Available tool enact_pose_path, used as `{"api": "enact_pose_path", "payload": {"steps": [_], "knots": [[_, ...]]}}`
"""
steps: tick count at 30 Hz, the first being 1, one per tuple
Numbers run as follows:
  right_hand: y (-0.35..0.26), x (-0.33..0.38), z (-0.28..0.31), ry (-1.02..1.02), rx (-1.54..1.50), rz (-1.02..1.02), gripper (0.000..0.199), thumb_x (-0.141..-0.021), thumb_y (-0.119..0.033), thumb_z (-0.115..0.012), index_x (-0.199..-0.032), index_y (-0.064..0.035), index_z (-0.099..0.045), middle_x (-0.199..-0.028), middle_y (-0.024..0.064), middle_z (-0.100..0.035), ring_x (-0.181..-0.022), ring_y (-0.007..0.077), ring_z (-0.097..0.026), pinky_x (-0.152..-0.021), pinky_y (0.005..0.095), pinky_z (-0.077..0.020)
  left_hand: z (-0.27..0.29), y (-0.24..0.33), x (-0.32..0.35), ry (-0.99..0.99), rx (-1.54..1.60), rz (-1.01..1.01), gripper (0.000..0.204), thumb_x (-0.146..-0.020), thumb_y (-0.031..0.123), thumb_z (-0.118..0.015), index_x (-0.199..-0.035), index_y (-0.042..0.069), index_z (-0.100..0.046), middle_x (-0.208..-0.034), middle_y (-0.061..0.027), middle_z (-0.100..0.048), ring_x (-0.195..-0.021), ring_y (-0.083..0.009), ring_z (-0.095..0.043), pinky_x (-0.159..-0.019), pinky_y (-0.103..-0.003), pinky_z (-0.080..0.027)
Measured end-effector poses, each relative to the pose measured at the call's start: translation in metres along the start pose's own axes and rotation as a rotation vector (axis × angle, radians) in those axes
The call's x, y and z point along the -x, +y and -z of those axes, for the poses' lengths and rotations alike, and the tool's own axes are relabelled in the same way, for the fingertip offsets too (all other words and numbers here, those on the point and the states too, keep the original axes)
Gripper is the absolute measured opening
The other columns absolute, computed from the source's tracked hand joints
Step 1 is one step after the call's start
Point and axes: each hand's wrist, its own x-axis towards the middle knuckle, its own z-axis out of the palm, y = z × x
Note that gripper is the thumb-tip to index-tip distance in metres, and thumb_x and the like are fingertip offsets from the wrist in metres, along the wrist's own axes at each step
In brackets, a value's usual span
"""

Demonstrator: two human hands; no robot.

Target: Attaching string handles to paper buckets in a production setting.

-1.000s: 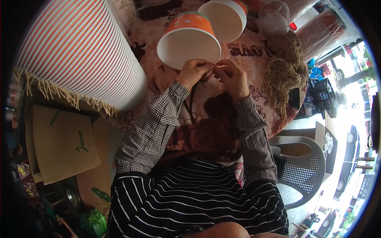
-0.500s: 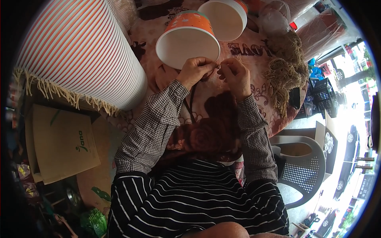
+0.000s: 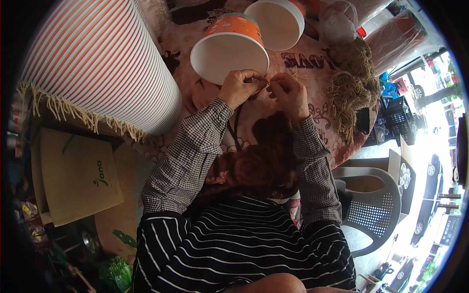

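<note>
My left hand (image 3: 240, 89) and my right hand (image 3: 290, 95) are both closed in a pinch, their fingertips almost meeting. What lies between them is too small to make out; a thin pale strand shows just beyond the right fingers. An orange-and-white paper tub (image 3: 229, 56) lies on its side right beyond my left hand, its open mouth facing me. Behind it to the right lies a stack of similar tubs (image 3: 274, 24). Bundles of beige cord (image 3: 349, 93) are heaped to the right of my right hand.
A tall stack of nested tubs (image 3: 105, 68) lies along the left. The table has a patterned brown-pink cloth (image 3: 249, 166). Plastic-wrapped stacks (image 3: 398, 36) stand at the far right. A cardboard box (image 3: 78, 178) is low left, a grey plastic chair (image 3: 371, 210) at right.
The paper tub has shifted very slightly left. My hands stay in nearly the same place, the fingertips still pinched with small finger movements.
</note>
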Motion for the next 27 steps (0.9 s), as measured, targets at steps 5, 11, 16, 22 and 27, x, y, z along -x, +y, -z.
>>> {"api": "enact_pose_path", "payload": {"steps": [5,11,16,22,27], "knots": [[0.012,-0.003,0.002,0.003,0.062,0.080,0.014,-0.087,-0.012,-0.060,-0.095,0.0003,-0.062,-0.079,0.0057,-0.068,-0.070,0.0105,-0.065,-0.061,0.0229,-0.0509,-0.001,0.000,0.001,0.019,-0.221,-0.045,0.017,-0.079,0.020,-0.071,-0.089,0.007,-0.073,-0.071,-0.0073,-0.068,-0.062,-0.0131,-0.062,-0.063,-0.026,-0.050],[0.011,-0.003,0.001,0.031,0.064,-0.024,0.013,-0.086,-0.011,-0.061,-0.093,0.0005,-0.062,-0.078,0.0057,-0.067,-0.071,0.0107,-0.066,-0.060,0.0229,-0.0513,-0.003,0.004,0.003,0.070,-0.244,-0.141,0.016,-0.078,0.020,-0.071,-0.087,0.007,-0.073,-0.076,-0.0088,-0.070,-0.068,-0.0176,-0.067,-0.064,-0.030,-0.051],[0.021,-0.007,-0.001,0.172,0.158,-0.027,0.013,-0.083,-0.013,-0.061,-0.087,-0.0003,-0.061,-0.073,0.0112,-0.067,-0.067,0.0182,-0.069,-0.062,0.0303,-0.0525,-0.003,0.003,0.002,0.073,-0.463,-0.157,0.015,-0.078,0.019,-0.068,-0.082,0.005,-0.071,-0.074,-0.0123,-0.068,-0.067,-0.0250,-0.066,-0.063,-0.035,-0.051],[0.020,-0.002,-0.004,0.187,0.210,-0.010,0.014,-0.082,-0.014,-0.060,-0.087,-0.0009,-0.061,-0.073,0.0136,-0.067,-0.069,0.0233,-0.069,-0.063,0.0332,-0.0526,-0.006,0.004,0.009,0.097,-0.617,-0.176,0.014,-0.078,0.018,-0.067,-0.084,0.006,-0.069,-0.076,-0.0135,-0.067,-0.069,-0.0279,-0.065,-0.064,-0.036,-0.051],[0.026,-0.004,0.005,0.022,0.256,-0.031,0.015,-0.082,-0.014,-0.060,-0.087,0.0000,-0.062,-0.075,0.0144,-0.068,-0.072,0.0250,-0.069,-0.065,0.0348,-0.0526,-0.007,0.008,0.011,0.193,-0.656,-0.244,0.011,-0.080,0.015,-0.067,-0.086,0.007,-0.069,-0.078,-0.0119,-0.067,-0.071,-0.0267,-0.066,-0.063,-0.035,-0.051]]}}
